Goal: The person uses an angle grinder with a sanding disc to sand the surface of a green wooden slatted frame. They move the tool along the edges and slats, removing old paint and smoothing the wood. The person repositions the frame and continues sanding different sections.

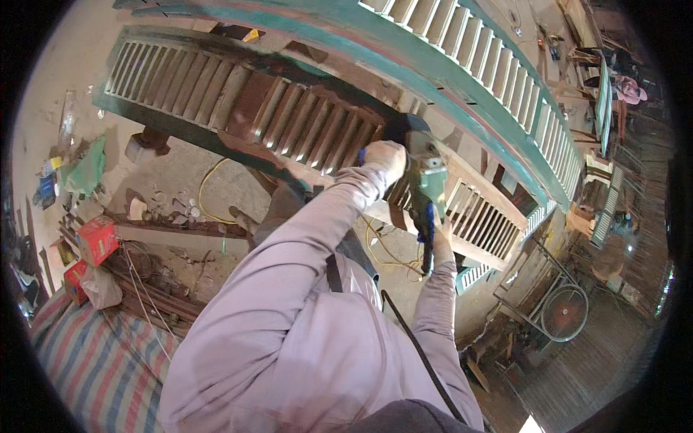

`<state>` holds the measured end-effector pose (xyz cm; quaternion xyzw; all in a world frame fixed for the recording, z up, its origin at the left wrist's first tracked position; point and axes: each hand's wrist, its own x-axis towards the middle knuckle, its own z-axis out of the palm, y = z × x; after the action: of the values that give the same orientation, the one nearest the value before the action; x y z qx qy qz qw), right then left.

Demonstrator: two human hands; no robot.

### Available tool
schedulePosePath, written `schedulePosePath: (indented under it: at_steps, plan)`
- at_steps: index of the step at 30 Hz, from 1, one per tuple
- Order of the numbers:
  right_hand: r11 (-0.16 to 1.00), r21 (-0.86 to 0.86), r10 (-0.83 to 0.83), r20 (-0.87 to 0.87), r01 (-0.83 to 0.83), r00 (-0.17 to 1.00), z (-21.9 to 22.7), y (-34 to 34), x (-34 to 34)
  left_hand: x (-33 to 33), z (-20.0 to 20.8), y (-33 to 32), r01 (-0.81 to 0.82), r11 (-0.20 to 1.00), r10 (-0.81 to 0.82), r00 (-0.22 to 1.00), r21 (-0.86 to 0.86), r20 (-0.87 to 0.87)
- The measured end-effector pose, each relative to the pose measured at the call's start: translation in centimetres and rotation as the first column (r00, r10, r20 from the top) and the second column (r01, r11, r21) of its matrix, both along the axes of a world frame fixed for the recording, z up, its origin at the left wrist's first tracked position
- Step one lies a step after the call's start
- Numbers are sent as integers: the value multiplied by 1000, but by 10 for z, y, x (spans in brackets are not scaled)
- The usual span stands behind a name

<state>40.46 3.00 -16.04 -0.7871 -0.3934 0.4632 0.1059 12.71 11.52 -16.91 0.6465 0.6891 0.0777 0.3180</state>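
Note:
In the head view my left hand (385,160) is closed round the blue-ended side handle of a green angle grinder (433,179). My right hand (442,234) wraps the grinder's rear body, near the blue grip. The grinder's dark round head lies over the long louvered shutter (242,105); whether its disc touches the wood cannot be made out. Dull green shows on the shutter's far left frame, brown along its middle, and pale bare wood at its right end. The fingers of both hands are partly hidden by the tool.
Beyond lies a second louvered shutter (462,79), painted green with pale slats. A yellow cord (206,189) trails over the floor. At left are red boxes (97,239) and a striped sheet (101,361). A spoked wheel (564,312) stands at right.

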Motion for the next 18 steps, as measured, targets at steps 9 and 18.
schedulePosePath:
  at_steps: [9,18]
  plan:
    - [955,-29,-298,-146,297,943,-17,-17,55,59,8,26,361,933,-360,931,4,-61]
    - [998,-23,-63,-13,63,998,14,26,-111,-90,-4,20,71,997,-74,992,-29,-104]
